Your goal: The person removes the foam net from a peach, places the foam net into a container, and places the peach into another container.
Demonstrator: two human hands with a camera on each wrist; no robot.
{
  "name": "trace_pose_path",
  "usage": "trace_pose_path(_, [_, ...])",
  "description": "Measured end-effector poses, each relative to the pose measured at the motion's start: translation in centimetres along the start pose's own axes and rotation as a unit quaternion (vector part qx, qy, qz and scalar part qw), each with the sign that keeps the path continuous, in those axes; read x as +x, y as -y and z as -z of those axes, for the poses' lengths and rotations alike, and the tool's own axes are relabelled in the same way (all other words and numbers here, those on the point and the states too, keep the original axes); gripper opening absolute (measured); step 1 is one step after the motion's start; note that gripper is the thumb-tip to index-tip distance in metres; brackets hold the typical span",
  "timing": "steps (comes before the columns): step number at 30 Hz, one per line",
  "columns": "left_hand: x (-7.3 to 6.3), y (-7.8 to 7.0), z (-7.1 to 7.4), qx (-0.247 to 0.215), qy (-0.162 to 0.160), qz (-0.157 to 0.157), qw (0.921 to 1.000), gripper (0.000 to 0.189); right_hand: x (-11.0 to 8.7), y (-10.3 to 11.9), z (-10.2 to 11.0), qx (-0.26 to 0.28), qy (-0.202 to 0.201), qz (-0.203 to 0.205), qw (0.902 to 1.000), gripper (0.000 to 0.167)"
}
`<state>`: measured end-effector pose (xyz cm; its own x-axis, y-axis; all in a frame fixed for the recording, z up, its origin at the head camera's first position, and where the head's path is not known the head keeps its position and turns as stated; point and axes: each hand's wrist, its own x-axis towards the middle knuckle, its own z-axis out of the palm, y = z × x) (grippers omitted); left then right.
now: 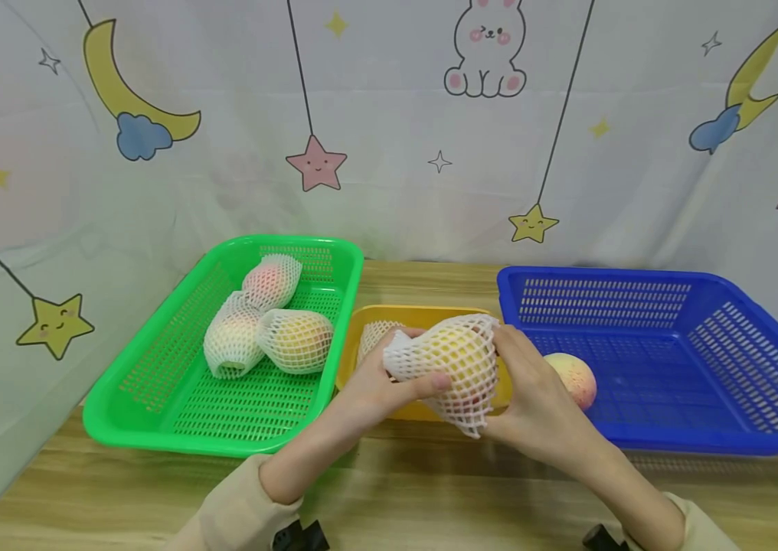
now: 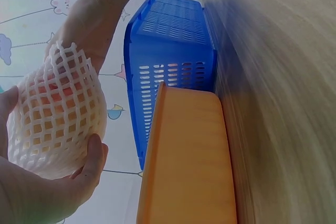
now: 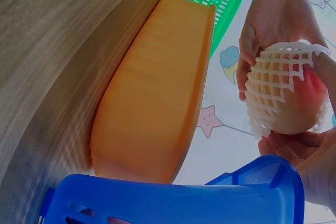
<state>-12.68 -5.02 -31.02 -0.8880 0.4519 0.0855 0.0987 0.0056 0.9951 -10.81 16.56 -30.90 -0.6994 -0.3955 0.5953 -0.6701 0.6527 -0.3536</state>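
Above the yellow basket, both hands hold a peach [image 3: 296, 111] in a white foam net [image 1: 461, 363]. My left hand [image 1: 382, 390] cups the netted peach from the left, its thumb lying across the mesh. At the net's open right end, my right hand [image 1: 541, 398] grips the rim, with fingers behind and thumb below. In the right wrist view, bare red and pale skin of the peach shows through that opening. The yellow basket [image 2: 189, 150] holds another white foam net [image 1: 374, 335], partly hidden by the left hand.
At left, a green basket [image 1: 175, 442] contains several peaches in foam nets [image 1: 295, 342]. On the right stands a blue basket [image 1: 699, 442] with one bare peach [image 1: 571, 379], partly behind the right hand. A wooden table [image 1: 430, 490] lies beneath; a patterned curtain [image 1: 389, 214] hangs behind.
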Motion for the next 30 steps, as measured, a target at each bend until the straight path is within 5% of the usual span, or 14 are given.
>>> trace_pose_path(20, [-0.03,-0.32,0.36,-0.003,-0.042,0.015,0.999,0.071,0.23,-0.06,0.43,-0.009,-0.007,-0.003,0.9999,0.086])
trace_pose_path(30, [-0.03,-0.2,0.44,0.03,-0.071,0.025,0.9967,0.056,0.29,-0.28,0.9,-0.005,-0.007,-0.016,0.9998,0.084])
